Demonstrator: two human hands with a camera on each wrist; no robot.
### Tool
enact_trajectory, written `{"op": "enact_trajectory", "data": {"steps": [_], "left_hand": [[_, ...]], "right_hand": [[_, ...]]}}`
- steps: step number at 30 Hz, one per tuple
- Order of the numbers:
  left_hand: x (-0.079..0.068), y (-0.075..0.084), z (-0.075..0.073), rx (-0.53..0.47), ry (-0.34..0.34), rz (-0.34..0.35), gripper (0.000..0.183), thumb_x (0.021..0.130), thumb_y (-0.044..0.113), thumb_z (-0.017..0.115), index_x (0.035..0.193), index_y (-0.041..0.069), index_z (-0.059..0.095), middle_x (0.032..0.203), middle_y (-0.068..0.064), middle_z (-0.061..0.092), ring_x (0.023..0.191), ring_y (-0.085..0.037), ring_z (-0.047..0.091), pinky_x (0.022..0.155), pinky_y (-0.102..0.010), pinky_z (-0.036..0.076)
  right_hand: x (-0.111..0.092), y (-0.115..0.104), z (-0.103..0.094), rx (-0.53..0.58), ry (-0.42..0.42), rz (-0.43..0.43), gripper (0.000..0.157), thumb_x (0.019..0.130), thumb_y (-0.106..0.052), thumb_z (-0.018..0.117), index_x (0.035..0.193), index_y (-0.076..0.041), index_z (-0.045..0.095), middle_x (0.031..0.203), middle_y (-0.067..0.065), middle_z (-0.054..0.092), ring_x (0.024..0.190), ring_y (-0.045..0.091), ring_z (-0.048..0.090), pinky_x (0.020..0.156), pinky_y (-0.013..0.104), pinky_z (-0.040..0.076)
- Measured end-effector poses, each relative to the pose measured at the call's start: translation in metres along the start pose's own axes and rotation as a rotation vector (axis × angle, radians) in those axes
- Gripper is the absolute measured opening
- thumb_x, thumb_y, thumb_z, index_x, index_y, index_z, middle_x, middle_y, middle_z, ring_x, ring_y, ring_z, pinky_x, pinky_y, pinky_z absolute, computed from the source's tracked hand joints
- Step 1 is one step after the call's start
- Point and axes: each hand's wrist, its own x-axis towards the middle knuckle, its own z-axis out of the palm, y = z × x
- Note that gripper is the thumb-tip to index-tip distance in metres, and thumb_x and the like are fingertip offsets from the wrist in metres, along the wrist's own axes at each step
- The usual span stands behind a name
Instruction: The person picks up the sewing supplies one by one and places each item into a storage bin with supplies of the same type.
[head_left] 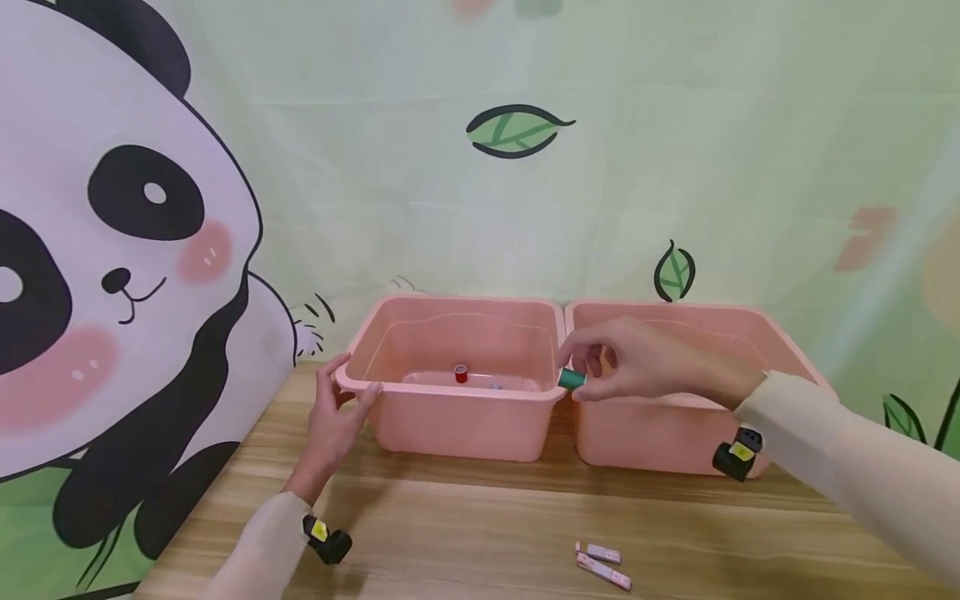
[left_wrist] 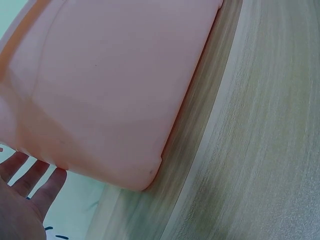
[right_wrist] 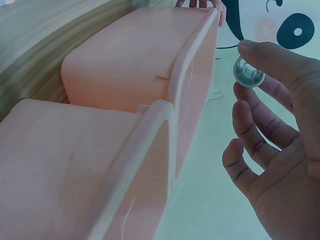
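Observation:
Between thumb and fingertips, my right hand (head_left: 637,362) pinches a small green thread spool (head_left: 572,379). It is over the adjoining rims of two pink bins, at the right front corner of the left one. In the right wrist view the spool's hollow end with a pale rim (right_wrist: 250,82) shows, and the other fingers curl loosely. My left hand (head_left: 333,425) grips the left pink bin (head_left: 457,425) at its front left corner, thumb on the front rim and fingers round the side. Inside that bin lie a red spool (head_left: 461,374) and a bluish thing (head_left: 496,386), mostly hidden by the front wall.
The right pink bin (head_left: 645,437) stands close beside the left one; my right forearm hides part of its inside. Two slim pink-and-white pieces like nail clippers (head_left: 603,572) lie on the wooden table (head_left: 450,517). Behind hangs a panda-printed backdrop (head_left: 420,208).

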Motion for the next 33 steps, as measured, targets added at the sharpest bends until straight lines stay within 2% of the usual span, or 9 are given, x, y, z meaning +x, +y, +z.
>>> {"op": "enact_trajectory", "data": {"steps": [7, 18, 33], "left_hand": [[0.003, -0.001, 0.000, -0.010, -0.005, -0.008, 0.075, 0.100, 0.041, 0.066, 0.158, 0.033, 0.019, 0.160, -0.013, 0.039, 0.135, -0.033, 0.047, 0.107, -0.053, 0.047], [0.001, 0.001, 0.000, 0.016, 0.008, 0.009, 0.075, 0.099, 0.047, 0.065, 0.158, 0.030, 0.022, 0.156, -0.015, 0.043, 0.131, -0.034, 0.050, 0.105, -0.053, 0.049], [0.001, 0.000, 0.000, 0.013, 0.011, 0.004, 0.074, 0.099, 0.046, 0.065, 0.157, 0.030, 0.023, 0.156, -0.014, 0.043, 0.132, -0.034, 0.049, 0.105, -0.052, 0.049]], "right_hand": [[0.021, -0.002, -0.003, 0.035, 0.009, 0.001, 0.026, 0.085, -0.027, 0.086, 0.108, -0.027, 0.073, 0.094, 0.001, 0.064, 0.079, 0.018, 0.059, 0.066, 0.033, 0.055], [0.047, 0.002, -0.006, 0.056, -0.031, 0.042, 0.028, 0.087, -0.029, 0.084, 0.111, -0.023, 0.072, 0.090, -0.005, 0.070, 0.081, 0.019, 0.061, 0.071, 0.036, 0.056], [0.078, 0.016, -0.010, 0.061, -0.080, 0.058, 0.025, 0.087, -0.029, 0.084, 0.109, -0.023, 0.074, 0.089, -0.002, 0.070, 0.087, 0.022, 0.061, 0.075, 0.036, 0.054]]}}
